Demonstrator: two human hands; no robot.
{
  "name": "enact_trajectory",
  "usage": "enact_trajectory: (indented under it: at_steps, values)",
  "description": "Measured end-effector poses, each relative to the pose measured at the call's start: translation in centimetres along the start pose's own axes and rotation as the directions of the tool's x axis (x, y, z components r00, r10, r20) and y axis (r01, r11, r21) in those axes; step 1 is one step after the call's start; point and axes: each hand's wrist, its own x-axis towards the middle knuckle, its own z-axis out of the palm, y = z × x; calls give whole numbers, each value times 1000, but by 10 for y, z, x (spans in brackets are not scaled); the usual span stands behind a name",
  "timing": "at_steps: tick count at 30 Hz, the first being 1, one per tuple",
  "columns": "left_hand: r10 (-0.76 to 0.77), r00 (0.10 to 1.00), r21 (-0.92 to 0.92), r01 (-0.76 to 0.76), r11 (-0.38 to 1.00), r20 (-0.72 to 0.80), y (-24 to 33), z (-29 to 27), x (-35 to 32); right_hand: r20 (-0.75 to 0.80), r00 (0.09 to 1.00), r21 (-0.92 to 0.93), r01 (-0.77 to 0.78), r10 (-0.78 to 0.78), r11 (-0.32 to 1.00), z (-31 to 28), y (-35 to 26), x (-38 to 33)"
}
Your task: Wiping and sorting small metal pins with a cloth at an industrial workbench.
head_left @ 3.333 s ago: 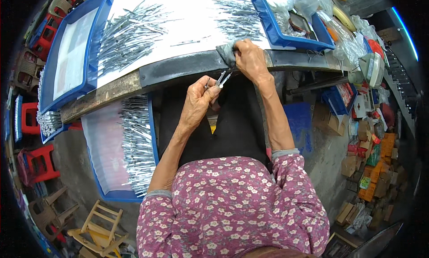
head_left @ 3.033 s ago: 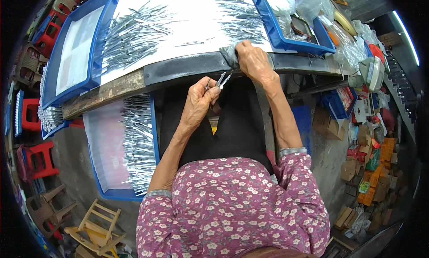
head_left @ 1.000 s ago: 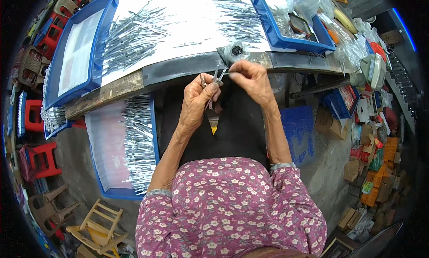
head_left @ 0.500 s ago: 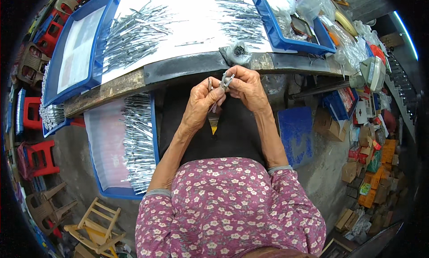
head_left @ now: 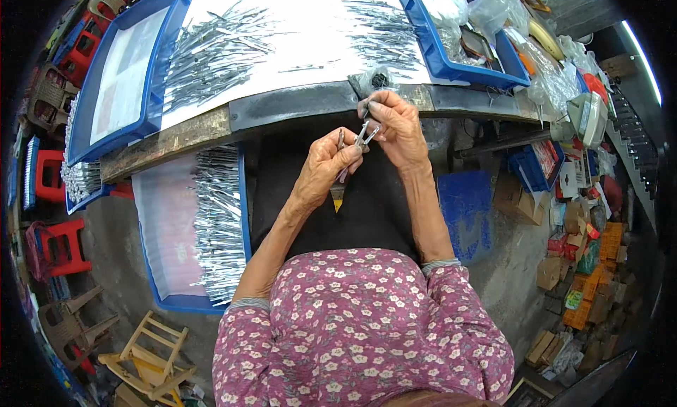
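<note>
Clip (head_left: 366, 132), a small metal piece, sits pinched between my two hands just below the near edge of the worktop (head_left: 211, 128), over my dark lap. My right hand (head_left: 396, 128) comes in from the lower right, forearm rising steeply, wrist bent slightly inward; its grip is closed, thumb and first fingers nipping the upper end of the clip. My left hand (head_left: 326, 163) reaches up from the lower left with the forearm angled toward the middle; its fingers are curled shut around a slim tool (head_left: 338, 192) whose pointed yellow tip hangs down below the palm, while the upper end meets the clip beside the right fingertips. I cannot tell exactly where tool and clip touch, since the fingers cover the join. Both hands are close together, knuckles nearly meeting.

On the worktop lies a white sheet (head_left: 310, 40) strewn with heaps of thin metal pieces (head_left: 211, 51), flanked by a blue tray (head_left: 127, 75) on the left and another blue tray (head_left: 451, 61) on the right. A small bag (head_left: 374, 81) rests at the worktop's edge just above my right hand. Down at my left side a low blue tray (head_left: 166, 223) holds a long row of more metal pieces (head_left: 218, 223). My sleeves (head_left: 352, 322) are purple with a flower print.
</note>
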Motion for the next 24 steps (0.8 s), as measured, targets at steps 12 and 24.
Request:
enact_trajectory:
  at_steps: [12, 24]
  values:
    - [-10, 1000, 0, 10, 1000, -6, -2, -3, 2, 44, 999, 71, 5, -9, 997, 0, -1, 0]
    - [-24, 1000, -2, 24, 1000, 5, 0, -1, 1, 71, 997, 96, 14, -21, 995, -3, 0, 0]
